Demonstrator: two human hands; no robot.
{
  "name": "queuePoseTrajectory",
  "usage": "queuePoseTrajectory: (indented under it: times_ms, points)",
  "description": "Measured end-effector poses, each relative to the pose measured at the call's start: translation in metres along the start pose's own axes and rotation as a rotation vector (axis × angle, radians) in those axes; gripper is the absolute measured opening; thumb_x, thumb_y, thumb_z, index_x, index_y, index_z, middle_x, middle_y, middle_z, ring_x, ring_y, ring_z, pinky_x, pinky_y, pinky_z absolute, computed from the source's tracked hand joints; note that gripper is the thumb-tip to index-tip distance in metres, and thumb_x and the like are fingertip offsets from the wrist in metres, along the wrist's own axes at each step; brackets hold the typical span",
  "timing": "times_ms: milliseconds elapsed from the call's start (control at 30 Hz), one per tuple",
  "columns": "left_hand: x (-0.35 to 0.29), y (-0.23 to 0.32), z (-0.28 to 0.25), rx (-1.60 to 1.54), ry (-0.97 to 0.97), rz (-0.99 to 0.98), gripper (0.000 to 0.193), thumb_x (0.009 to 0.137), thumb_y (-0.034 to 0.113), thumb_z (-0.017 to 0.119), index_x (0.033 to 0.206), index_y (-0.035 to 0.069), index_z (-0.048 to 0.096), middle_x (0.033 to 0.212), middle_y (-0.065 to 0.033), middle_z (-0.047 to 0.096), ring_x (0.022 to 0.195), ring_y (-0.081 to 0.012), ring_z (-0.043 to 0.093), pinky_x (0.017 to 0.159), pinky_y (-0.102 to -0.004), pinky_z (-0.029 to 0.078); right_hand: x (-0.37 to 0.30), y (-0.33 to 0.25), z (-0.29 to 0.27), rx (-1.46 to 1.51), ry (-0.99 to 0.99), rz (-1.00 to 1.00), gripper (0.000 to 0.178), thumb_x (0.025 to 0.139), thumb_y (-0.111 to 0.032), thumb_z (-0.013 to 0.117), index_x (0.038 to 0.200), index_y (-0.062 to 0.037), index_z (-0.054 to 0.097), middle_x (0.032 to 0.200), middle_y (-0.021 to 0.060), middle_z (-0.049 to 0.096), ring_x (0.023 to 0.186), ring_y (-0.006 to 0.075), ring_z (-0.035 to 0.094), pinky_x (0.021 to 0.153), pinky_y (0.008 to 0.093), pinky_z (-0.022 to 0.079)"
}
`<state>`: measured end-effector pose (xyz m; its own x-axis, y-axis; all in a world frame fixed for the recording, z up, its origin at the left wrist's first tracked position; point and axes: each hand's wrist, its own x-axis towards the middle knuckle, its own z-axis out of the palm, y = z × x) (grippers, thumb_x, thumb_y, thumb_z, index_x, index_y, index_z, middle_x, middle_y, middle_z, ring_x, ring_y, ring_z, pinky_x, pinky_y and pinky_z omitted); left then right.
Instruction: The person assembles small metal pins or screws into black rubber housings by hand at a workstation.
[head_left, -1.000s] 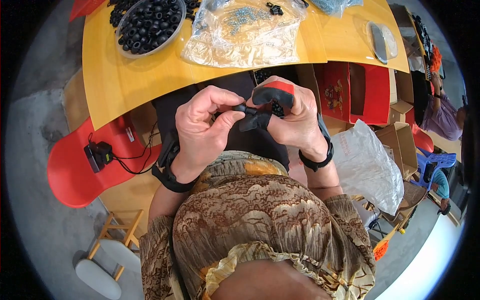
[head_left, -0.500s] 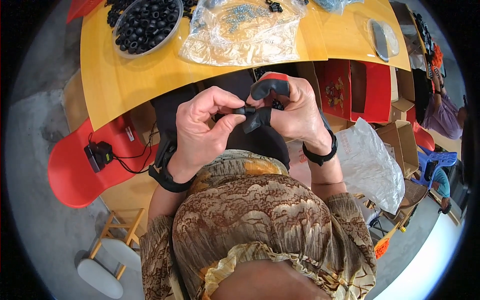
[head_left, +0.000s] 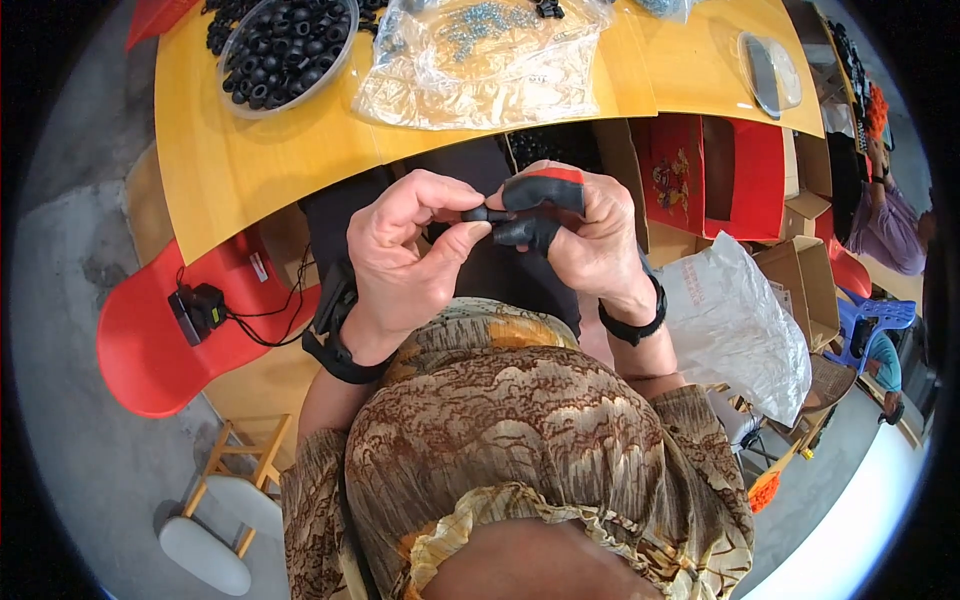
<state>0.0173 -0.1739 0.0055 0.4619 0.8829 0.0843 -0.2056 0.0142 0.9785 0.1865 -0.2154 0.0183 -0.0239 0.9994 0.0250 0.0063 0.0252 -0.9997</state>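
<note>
Between my two hands, over my lap, is a small black rounded part (head_left: 478, 214) with a thin dark stem toward the right. My left hand (head_left: 405, 250) pinches its rounded end between thumb and forefinger. From the other side my right hand (head_left: 580, 225), with black covers on thumb and forefinger, closes on the stem end. The covered fingers hide most of that end. On the yellow table (head_left: 250, 180) ahead stands a clear round tub (head_left: 352, 40) full of similar black hollow parts. Beside it lies a clear plastic bag (head_left: 470, 95) with small silvery pieces on it.
A red chair (head_left: 140, 340) with a black device (head_left: 205, 307) and cables is at my left. To the right are a red box (head_left: 755, 190), a cardboard box (head_left: 800, 285) and a plastic sheet (head_left: 740, 330). A clear lidded container (head_left: 785, 80) lies on the table's right. Other people appear far right.
My right thumb and forefinger have turned and closed more around the stem end. My left hand keeps its pinch with little movement.
</note>
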Motion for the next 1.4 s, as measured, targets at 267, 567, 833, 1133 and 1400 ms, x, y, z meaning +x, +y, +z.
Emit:
queuePoseTrajectory:
  times_ms: [267, 567, 833, 1133, 1400]
  points:
    - [0.001, -0.005, 0.001, -0.098, -0.005, 0.013, 0.017, 0.077, -0.01, 0.061, 0.092, -0.005, 0.056, 0.09, -0.008, 0.058, 0.079, -0.0094, 0.057, 0.071, -0.02, 0.047, -0.004, 0.008, 0.005, 0.155, 0.115, -0.013, 0.018, 0.072, 0.017, 0.054, 0.081, 0.0023, 0.06, 0.081, 0.0079, 0.061, 0.074, 0.0124, 0.058, 0.062, 0.0235, 0.049]
    - [0.002, -0.005, 0.0, -0.069, -0.015, 0.016, 0.016, 0.077, -0.011, 0.06, 0.092, -0.005, 0.056, 0.09, -0.0083, 0.058, 0.079, -0.0096, 0.058, 0.071, -0.02, 0.047, -0.002, 0.008, 0.002, 0.15, 0.076, -0.012, 0.019, 0.07, 0.017, 0.051, 0.08, 0.0029, 0.059, 0.08, 0.0083, 0.061, 0.075, 0.0134, 0.058, 0.066, 0.0246, 0.049]
    - [0.003, -0.002, 0.001, 0.143, 0.01, 0.039, 0.013, 0.074, -0.011, 0.062, 0.085, -0.004, 0.059, 0.084, -0.0084, 0.059, 0.073, -0.0091, 0.056, 0.064, -0.0198, 0.046, 0.0, 0.008, 0.0, -0.223, 0.091, -0.163, 0.027, 0.066, 0.017, 0.046, 0.081, -0.0006, 0.059, 0.076, 0.0072, 0.063, 0.07, 0.0138, 0.06, 0.062, 0.0234, 0.048]
    - [0.004, -0.004, 0.001, 0.205, 0.005, 0.083, 0.016, 0.071, -0.012, 0.062, 0.083, -0.003, 0.059, 0.08, -0.0089, 0.06, 0.069, -0.0105, 0.057, 0.062, -0.0203, 0.046, 0.0, 0.012, -0.002, -0.296, 0.097, -0.241, 0.029, 0.062, 0.017, 0.047, 0.08, -0.0022, 0.059, 0.075, 0.0074, 0.063, 0.066, 0.0151, 0.061, 0.058, 0.0236, 0.048]
    - [0.004, -0.004, 0.004, 0.226, 0.013, 0.146, 0.017, 0.069, -0.015, 0.061, 0.081, -0.003, 0.058, 0.079, -0.0091, 0.06, 0.07, -0.0123, 0.058, 0.062, -0.021, 0.047, 0.003, 0.003, -0.004, -0.361, 0.05, -0.203, 0.028, 0.062, 0.016, 0.047, 0.078, -0.0021, 0.061, 0.075, 0.0085, 0.064, 0.066, 0.0156, 0.062, 0.058, 0.0235, 0.049]
